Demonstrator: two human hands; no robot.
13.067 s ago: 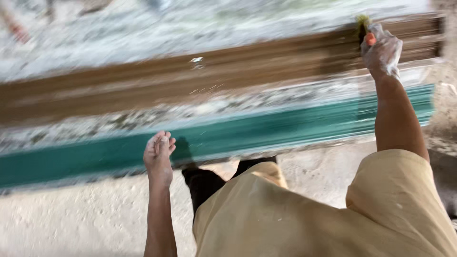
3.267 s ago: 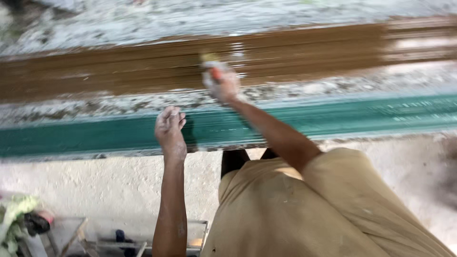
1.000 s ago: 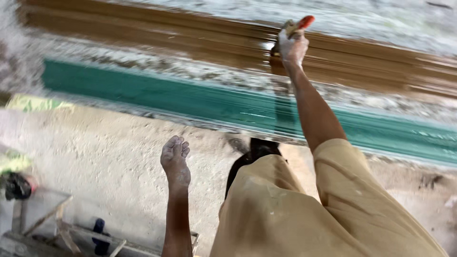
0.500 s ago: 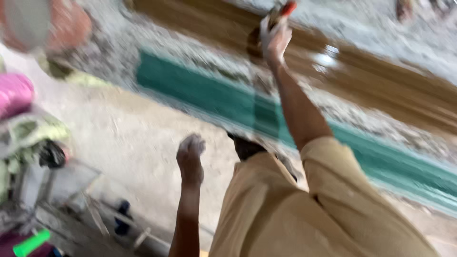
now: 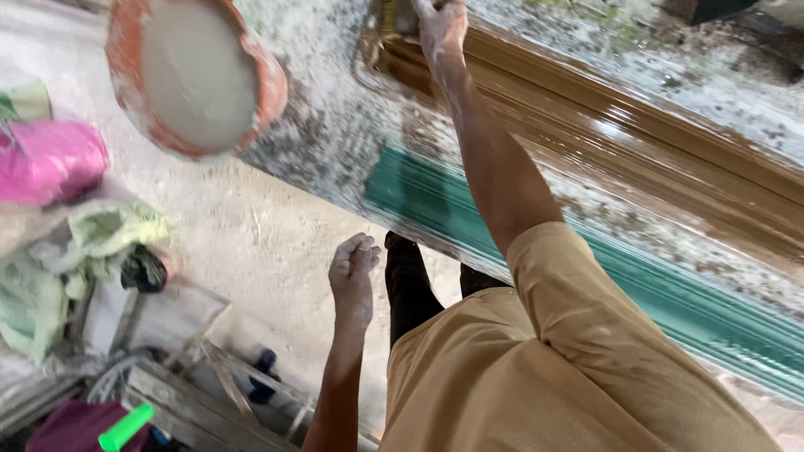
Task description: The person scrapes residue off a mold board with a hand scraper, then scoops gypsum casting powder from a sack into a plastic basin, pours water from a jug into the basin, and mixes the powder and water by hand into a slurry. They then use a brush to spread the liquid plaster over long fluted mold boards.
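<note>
A long moulded strip [image 5: 636, 142], wet with glossy brown paint, runs diagonally across a speckled white work surface. My right hand [image 5: 437, 25] reaches out to the strip's left end at the top of the view and grips a paintbrush [image 5: 387, 18] whose bristles rest on the brown paint. A teal-green moulded strip [image 5: 586, 268] lies parallel below it, nearer to me. My left hand [image 5: 352, 272] hangs loosely at my side with curled fingers, holding nothing, dusted with white.
An orange bowl [image 5: 197, 79] of pale grey-white paste sits at the bench's left end. On the floor to the left lie a pink bag [image 5: 46, 163], crumpled pale green bags [image 5: 100, 243], wooden frames [image 5: 201, 377] and a green handle [image 5: 126, 427].
My view has swung left along the bench and my right hand has carried the brush to the left end of the brown strip. The orange bowl has come into view.
</note>
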